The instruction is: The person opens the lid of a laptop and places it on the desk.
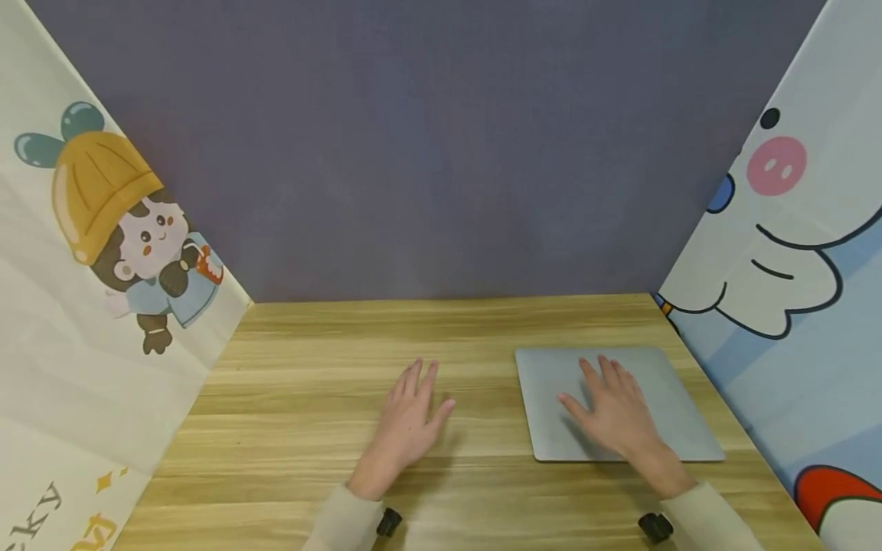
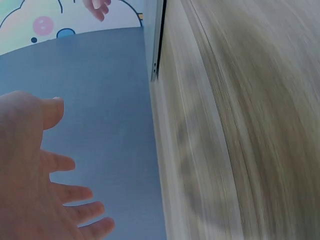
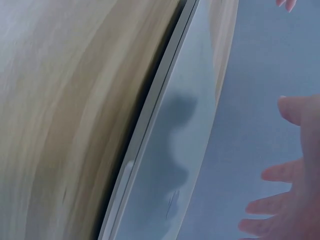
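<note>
A closed grey laptop [image 1: 661,398] lies flat on the right part of the wooden table. Over its lid hovers my right hand [image 1: 616,413], fingers spread and holding nothing; the right wrist view shows a gap between this hand [image 3: 290,180] and the lid [image 3: 187,125], where its shadow falls. To the left, my left hand [image 1: 405,425] is held above the bare wood with its fingers extended. Nothing is in that hand [image 2: 35,175] in the left wrist view, where the laptop's side edge [image 2: 156,45] shows at the top.
The wooden table [image 1: 296,413] ends at a dark grey back panel [image 1: 441,153]. A white printed sheet [image 1: 55,405] borders the left side, and a printed cartoon sheet [image 1: 827,306] borders the right side, near the laptop.
</note>
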`<state>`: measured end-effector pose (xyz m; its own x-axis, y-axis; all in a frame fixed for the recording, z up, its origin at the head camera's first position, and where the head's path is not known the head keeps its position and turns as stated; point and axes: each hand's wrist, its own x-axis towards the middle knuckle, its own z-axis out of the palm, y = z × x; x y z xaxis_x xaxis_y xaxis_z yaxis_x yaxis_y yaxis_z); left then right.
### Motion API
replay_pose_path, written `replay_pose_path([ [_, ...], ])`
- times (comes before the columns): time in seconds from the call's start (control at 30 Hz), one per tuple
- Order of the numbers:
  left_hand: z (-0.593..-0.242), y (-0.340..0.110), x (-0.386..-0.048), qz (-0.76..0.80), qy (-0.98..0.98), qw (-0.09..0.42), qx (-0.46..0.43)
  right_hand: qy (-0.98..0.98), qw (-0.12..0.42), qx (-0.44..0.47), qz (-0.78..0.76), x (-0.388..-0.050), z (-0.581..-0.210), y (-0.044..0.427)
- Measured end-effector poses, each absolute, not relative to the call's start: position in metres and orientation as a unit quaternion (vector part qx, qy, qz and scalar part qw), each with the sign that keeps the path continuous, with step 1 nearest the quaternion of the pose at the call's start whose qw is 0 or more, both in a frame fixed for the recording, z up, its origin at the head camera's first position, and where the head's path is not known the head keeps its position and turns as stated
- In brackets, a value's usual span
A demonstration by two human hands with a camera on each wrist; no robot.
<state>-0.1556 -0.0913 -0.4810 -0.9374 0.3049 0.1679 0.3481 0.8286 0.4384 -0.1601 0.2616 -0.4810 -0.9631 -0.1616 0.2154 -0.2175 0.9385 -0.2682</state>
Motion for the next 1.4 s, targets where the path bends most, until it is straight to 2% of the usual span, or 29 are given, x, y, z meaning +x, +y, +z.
replay_pose_path([
  [0.8,-0.478,-0.066,-0.152,-0.286,-0.939,0.037,-0.185,-0.972,0.132,0.086,0.176,-0.171,-0.481,0.301],
  [1.4,-0.480,-0.041,-0.153,-0.307,-0.933,0.012,-0.188,-0.972,0.128,0.075,0.182,-0.175,-0.489,0.338],
])
